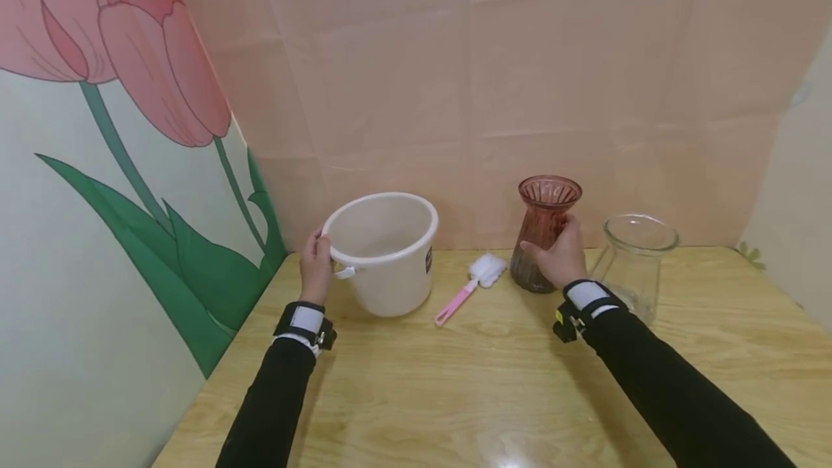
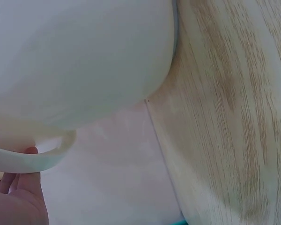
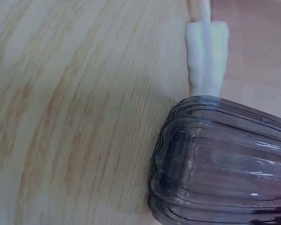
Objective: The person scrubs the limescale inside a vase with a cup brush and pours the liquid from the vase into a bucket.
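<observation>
From the head camera, the white bucket (image 1: 383,251) stands upright on the wooden table (image 1: 494,381), toward its back left corner, and serves as the landmark here. The left hand (image 1: 315,266) grips the bucket's rim on its left side, just above the side handle lug. To the right of the bucket lies a pink-handled brush (image 1: 469,287) with a white head, and beyond that brush stands the ribbed reddish glass vase (image 1: 543,233), upright, with the right hand (image 1: 559,255) wrapped around its lower body. Farther right again, close beside the vase, is a clear glass vase (image 1: 633,262). A small dark label (image 1: 429,259) sits on the bucket's right wall — its writing is too small to read. The left wrist camera shows what the head view cannot: fingertips (image 2: 18,183) under the bucket's white rim (image 2: 33,161). The right wrist camera shows the vase's ribbed base (image 3: 225,164) on the wood grain and the brush's white head (image 3: 206,56) just behind it — no hand shows there.
</observation>
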